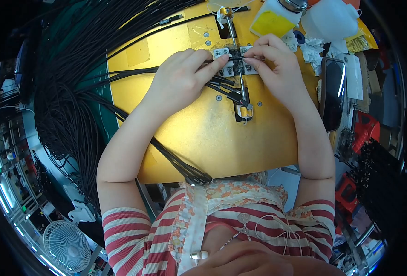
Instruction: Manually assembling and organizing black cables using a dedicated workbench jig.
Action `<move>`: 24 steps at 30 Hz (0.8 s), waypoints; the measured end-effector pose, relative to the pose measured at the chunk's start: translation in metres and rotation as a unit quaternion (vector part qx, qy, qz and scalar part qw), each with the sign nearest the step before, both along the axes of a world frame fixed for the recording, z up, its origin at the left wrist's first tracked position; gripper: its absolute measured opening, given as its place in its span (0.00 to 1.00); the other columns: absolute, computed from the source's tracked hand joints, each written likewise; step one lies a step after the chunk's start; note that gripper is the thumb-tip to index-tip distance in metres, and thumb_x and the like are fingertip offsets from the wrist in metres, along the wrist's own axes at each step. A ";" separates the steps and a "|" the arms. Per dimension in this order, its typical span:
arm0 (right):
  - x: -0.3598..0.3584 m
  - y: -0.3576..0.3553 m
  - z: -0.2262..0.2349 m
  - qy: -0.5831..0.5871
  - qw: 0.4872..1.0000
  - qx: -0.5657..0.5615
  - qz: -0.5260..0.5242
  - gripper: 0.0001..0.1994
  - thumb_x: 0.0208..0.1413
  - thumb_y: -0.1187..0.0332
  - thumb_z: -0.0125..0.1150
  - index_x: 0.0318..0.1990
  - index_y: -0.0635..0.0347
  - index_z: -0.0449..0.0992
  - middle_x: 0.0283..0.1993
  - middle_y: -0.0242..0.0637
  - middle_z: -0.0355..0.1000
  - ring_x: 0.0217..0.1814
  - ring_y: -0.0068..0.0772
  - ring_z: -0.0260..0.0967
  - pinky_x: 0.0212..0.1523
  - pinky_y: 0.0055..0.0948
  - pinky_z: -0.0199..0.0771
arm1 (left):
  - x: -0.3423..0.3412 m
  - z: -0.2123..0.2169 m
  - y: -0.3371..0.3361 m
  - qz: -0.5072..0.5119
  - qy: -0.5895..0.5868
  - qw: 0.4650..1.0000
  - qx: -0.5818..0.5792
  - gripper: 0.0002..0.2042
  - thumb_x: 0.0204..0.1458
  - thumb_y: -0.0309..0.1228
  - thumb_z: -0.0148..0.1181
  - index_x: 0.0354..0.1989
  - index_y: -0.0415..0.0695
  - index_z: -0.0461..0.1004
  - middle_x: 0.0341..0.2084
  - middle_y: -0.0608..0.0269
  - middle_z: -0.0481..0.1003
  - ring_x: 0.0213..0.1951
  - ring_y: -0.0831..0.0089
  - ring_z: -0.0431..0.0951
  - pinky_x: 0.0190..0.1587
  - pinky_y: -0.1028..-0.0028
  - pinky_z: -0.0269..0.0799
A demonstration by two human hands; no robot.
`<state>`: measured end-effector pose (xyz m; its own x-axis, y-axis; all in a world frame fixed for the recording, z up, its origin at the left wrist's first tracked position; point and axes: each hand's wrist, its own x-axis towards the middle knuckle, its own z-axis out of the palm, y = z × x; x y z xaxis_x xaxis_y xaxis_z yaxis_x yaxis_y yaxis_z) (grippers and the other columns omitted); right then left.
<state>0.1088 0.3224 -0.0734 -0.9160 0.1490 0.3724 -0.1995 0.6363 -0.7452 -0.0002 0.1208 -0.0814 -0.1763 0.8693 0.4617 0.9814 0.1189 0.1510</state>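
Note:
A black cable (234,58) spans the gap between my two hands, over a small fixture with white blocks (226,70) on the gold metal plate. My left hand (185,76) is closed around the cable, its index finger stretched along it at the left block. Opposite, my right hand (272,64) pinches the cable's right end between thumb and fingertips; the tip itself is hidden. Just below my left fingers lie several black cable ends with connectors (228,92). A metal rod with a brass-coloured end (245,110) runs through the fixture toward me.
Thick bundles of black cables (70,124) cover the left side. Several cable ends (196,177) reach the plate's near edge. Right of the gold plate (203,138) lie a phone (333,94) and crumpled tissue (311,53). Behind stand a bottle with yellow label (274,20) and a white jug (330,20).

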 end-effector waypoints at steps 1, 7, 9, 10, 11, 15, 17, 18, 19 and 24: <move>0.000 -0.001 0.000 -0.001 1.000 0.000 0.001 0.03 0.50 0.77 0.62 0.32 0.66 0.77 0.31 0.36 0.67 0.29 0.30 0.67 0.30 0.24 0.67 | 0.000 0.000 0.000 0.001 -0.001 1.000 0.000 0.20 0.44 0.24 0.57 0.49 0.48 0.76 0.30 0.65 0.71 0.31 0.70 0.73 0.33 0.73 0.70; 0.000 -0.001 0.003 -0.043 0.998 -0.041 -0.003 0.03 0.49 0.77 0.62 0.32 0.68 0.77 0.31 0.35 0.67 0.29 0.27 0.66 0.30 0.24 0.65 | -0.002 0.003 0.000 -0.005 -0.019 1.000 0.005 0.22 0.39 0.22 0.61 0.48 0.49 0.76 0.30 0.65 0.71 0.31 0.69 0.73 0.33 0.71 0.69; 0.000 0.000 0.004 -0.060 0.996 -0.060 -0.003 0.04 0.49 0.77 0.62 0.33 0.68 0.77 0.30 0.35 0.67 0.28 0.27 0.66 0.30 0.23 0.65 | -0.002 0.002 0.001 -0.003 -0.023 1.000 0.013 0.24 0.38 0.20 0.61 0.48 0.50 0.76 0.30 0.65 0.71 0.31 0.68 0.73 0.33 0.71 0.69; 0.001 0.000 0.004 -0.060 0.996 -0.060 -0.005 0.04 0.49 0.77 0.62 0.33 0.68 0.77 0.30 0.35 0.67 0.28 0.27 0.66 0.30 0.23 0.65 | -0.002 0.002 0.002 -0.005 -0.022 1.000 0.013 0.24 0.38 0.20 0.61 0.48 0.50 0.76 0.30 0.65 0.71 0.31 0.68 0.73 0.33 0.71 0.69; 0.001 0.001 0.004 -0.065 0.996 -0.059 -0.004 0.04 0.49 0.77 0.62 0.33 0.68 0.77 0.30 0.35 0.67 0.28 0.27 0.66 0.30 0.23 0.65 | -0.002 0.001 0.002 -0.004 -0.021 1.000 0.014 0.24 0.37 0.20 0.61 0.48 0.50 0.76 0.30 0.65 0.71 0.31 0.68 0.73 0.33 0.71 0.69; -0.002 0.002 0.001 -0.062 0.996 -0.067 0.012 0.04 0.49 0.77 0.62 0.32 0.68 0.77 0.30 0.35 0.68 0.28 0.25 0.66 0.30 0.23 0.65 | -0.002 -0.001 0.001 0.000 -0.011 1.000 0.011 0.25 0.37 0.20 0.61 0.49 0.51 0.76 0.31 0.65 0.71 0.31 0.67 0.73 0.33 0.70 0.69; -0.001 0.002 0.001 -0.059 0.996 -0.070 0.011 0.03 0.49 0.77 0.61 0.31 0.68 0.77 0.30 0.36 0.68 0.28 0.28 0.66 0.30 0.23 0.66 | -0.001 0.000 0.002 -0.003 -0.012 1.000 0.010 0.25 0.36 0.20 0.62 0.49 0.51 0.75 0.31 0.65 0.71 0.31 0.67 0.73 0.33 0.70 0.69; -0.001 0.002 0.001 -0.058 0.996 -0.073 0.011 0.03 0.49 0.77 0.61 0.30 0.67 0.77 0.30 0.36 0.68 0.28 0.30 0.67 0.30 0.24 0.66 | 0.000 0.000 0.003 -0.005 -0.015 1.000 0.010 0.26 0.36 0.20 0.62 0.49 0.51 0.75 0.31 0.65 0.71 0.31 0.67 0.73 0.34 0.70 0.69; -0.001 0.003 0.000 -0.057 0.996 -0.073 0.010 0.03 0.49 0.77 0.61 0.30 0.67 0.77 0.30 0.36 0.68 0.28 0.30 0.67 0.30 0.24 0.66 | 0.000 0.000 0.003 -0.006 -0.013 1.000 0.010 0.26 0.36 0.20 0.62 0.49 0.51 0.75 0.31 0.65 0.71 0.31 0.67 0.73 0.34 0.70 0.69; 0.002 -0.002 0.010 0.055 0.997 0.049 0.035 0.02 0.49 0.78 0.60 0.31 0.64 0.74 0.30 0.39 0.69 0.32 0.40 0.69 0.33 0.27 0.69 | 0.003 0.004 0.002 0.017 -0.031 0.997 0.073 0.21 0.38 0.23 0.65 0.46 0.42 0.75 0.29 0.61 0.72 0.31 0.66 0.73 0.33 0.70 0.71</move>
